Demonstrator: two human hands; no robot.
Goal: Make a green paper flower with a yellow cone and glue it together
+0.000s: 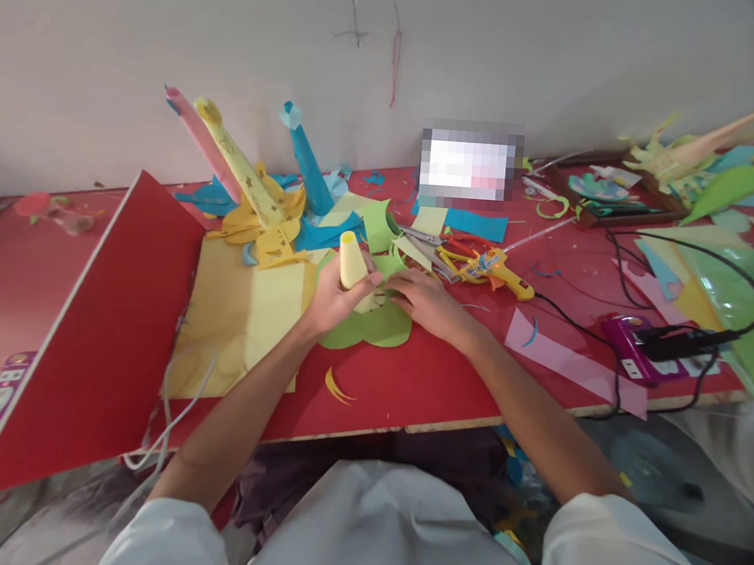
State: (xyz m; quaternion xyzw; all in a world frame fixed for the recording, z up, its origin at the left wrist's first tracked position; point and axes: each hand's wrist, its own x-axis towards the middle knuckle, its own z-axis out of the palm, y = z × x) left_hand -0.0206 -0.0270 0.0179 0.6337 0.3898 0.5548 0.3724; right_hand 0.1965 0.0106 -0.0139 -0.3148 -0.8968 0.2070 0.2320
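A pale yellow paper cone (352, 264) with a narrow upper end stands, tilted slightly left, on a green flower-shaped paper cutout (383, 326). My left hand (337, 295) is wrapped round the cone's lower part. My right hand (424, 299) is at the right of the cone's base, its fingers bent and close together over the green paper. Its fingertips are too small and partly hidden to show what they pinch. Yellow paper strips (339, 387) lie in front of the cutout.
Yellow sheets (272, 310) lie at left beside an upright red board (103, 315). Decorated paper cones (249, 170) stand behind. At right are a yellow glue gun (510, 279), scissors (422, 235), a pink strip (571, 361), and a purple power strip (643, 348) with black cables.
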